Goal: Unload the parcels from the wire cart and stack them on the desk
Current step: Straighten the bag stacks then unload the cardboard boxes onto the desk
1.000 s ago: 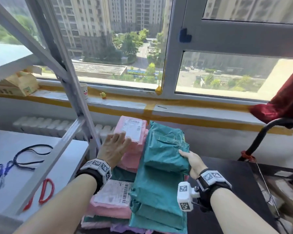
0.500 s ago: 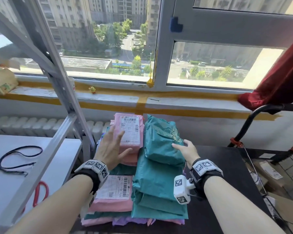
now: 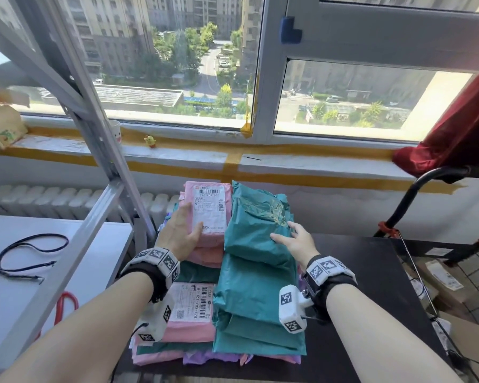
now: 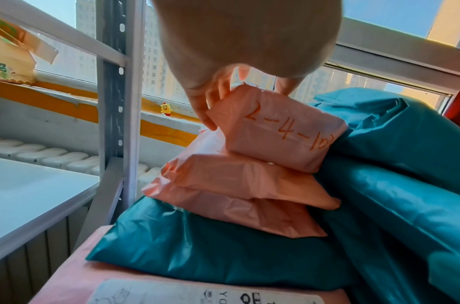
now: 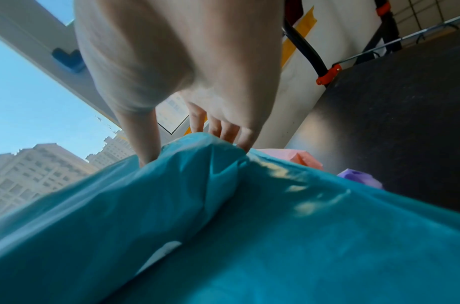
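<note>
On the dark desk [image 3: 371, 272] below the window, two side-by-side stacks of soft poly-mailer parcels are where I have both hands working. My left hand [image 3: 179, 233] lies against the left edge of the top pink parcel [image 3: 210, 208], fingers fairly straight along its side and thumb on its near face; from the left wrist view the fingers [image 4: 205, 102] reach round its far end, so I read it as a light steadying hold, not a firm grip. My right hand [image 3: 296, 240] rests on the near right edge of the top teal parcel [image 3: 257, 225], fingers spread and dimpling the film.

These bags look light and squashy, with slick plastic skins that I expect to slide on one another; the teal one wrinkles under my touch. I would take each by its long edges or from under the middle, not by a loose corner flap.

Both top parcels run lengthways away from me toward the window sill [image 3: 177, 158], the pink one label up. It sits tilted on the pink bags beneath. At the right, part of the wire cart [image 3: 476, 261] shows, with more parcels inside.
</note>
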Motion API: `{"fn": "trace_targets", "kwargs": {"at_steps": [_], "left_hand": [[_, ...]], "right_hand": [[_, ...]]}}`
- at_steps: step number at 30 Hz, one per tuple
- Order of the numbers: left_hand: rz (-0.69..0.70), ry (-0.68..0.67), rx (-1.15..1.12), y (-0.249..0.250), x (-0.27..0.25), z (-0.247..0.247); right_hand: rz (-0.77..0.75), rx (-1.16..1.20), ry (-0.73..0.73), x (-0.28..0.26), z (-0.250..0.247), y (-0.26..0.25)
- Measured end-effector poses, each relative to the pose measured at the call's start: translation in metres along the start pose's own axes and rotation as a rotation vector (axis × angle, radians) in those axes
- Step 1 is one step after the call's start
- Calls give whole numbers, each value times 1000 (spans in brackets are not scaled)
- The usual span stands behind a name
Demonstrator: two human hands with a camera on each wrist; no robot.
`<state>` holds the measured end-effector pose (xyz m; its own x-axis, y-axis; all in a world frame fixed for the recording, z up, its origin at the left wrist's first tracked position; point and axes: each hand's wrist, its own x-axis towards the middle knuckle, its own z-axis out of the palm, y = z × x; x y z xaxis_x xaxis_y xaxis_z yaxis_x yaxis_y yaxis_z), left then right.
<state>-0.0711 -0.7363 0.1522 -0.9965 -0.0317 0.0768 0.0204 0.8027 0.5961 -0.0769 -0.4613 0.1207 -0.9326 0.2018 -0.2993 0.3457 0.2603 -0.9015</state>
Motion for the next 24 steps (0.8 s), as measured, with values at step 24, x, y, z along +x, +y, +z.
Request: {"fn": "trace_targets", "kwargs": {"at_steps": [24], "left_hand": [[32, 21, 14, 4, 4, -20]], "right_hand": [[19, -79, 20, -8, -8, -10]]}}
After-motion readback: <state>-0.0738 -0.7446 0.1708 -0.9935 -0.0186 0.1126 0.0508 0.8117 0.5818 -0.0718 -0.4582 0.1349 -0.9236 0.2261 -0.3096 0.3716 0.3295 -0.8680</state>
